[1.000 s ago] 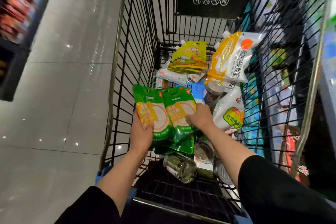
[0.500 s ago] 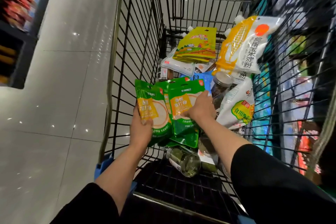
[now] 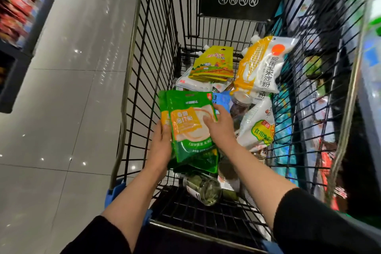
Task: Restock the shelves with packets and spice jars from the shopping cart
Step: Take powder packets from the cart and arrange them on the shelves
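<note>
Two green packets point(image 3: 190, 128) sit stacked together above the shopping cart point(image 3: 132, 68), near its left wall, and the step in hand looks like gathering packets into one bundle before they go to the shelves. The left hand point(image 3: 161, 146) grips the stack from its left edge, thumb on the front and the other fingers hidden behind. The right hand point(image 3: 219, 128) lies on the front packet's right side with fingers nearly straight, pressing it flat against the one behind; whether its thumb hooks round the edge I cannot tell. More green packets lie in the cart just beneath the stack, with a leaf-filled spice jar point(image 3: 203, 190) nearer the cart's handle end. Yellow packets point(image 3: 213, 64) and a white starch bag point(image 3: 261, 66) rest toward the cart's far end. Next, the bundle likely needs squaring up and a firm hold, then lifting clear of the cart's rim toward a shelf.
</note>
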Motion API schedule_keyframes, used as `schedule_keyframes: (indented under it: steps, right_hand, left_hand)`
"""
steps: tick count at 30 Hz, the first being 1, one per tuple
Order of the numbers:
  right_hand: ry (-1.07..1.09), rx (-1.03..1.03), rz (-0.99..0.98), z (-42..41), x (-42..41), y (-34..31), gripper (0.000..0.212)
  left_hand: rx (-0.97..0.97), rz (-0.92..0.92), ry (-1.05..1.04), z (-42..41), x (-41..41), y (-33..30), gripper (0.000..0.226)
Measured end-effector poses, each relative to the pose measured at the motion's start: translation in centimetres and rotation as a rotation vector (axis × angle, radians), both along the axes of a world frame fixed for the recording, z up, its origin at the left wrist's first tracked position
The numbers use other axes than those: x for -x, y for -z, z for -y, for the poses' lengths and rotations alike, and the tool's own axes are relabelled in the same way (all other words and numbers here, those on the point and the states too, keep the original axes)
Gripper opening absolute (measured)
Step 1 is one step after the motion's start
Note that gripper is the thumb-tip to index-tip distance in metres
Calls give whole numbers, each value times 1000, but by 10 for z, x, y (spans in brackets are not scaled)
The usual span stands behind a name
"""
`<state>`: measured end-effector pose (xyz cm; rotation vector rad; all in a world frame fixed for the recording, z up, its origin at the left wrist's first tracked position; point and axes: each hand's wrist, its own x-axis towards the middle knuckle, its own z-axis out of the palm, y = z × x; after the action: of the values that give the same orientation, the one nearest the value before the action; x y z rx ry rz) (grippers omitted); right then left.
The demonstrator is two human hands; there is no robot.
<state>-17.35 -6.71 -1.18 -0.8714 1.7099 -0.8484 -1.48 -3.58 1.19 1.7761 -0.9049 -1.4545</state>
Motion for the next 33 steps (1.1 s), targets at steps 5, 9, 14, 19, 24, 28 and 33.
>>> schedule_keyframes:
  steps: [5,9,14,19,24,28,33]
  right_hand:
    - [-93,-34,89,-16,-27,9,54]
    - [-85,-115,-133,-14,-14,33,38]
    - [-242,-266,-421,-11,18,63,35]
    - [-393,-339,-606,8,-3,52,80]
    - [-438,-367,-671,15,-10,56,98]
    - [-339,-374,-366,21,-14,50,74]
    - [-306,-138,-683,25,5,9,30]
  left_hand:
    - [8,177,79,-3,-5,5,71]
    - [23,385,63,-10,-14,6,76]
    - [24,636,55,-10,-19,7,80]
    - [27,689,51,-9,-14,9,78]
    - [34,666,54,-10,-18,17,78]
    - [44,632,47,-10,-19,17,78]
    - [87,541,19,-9,-18,10,77]
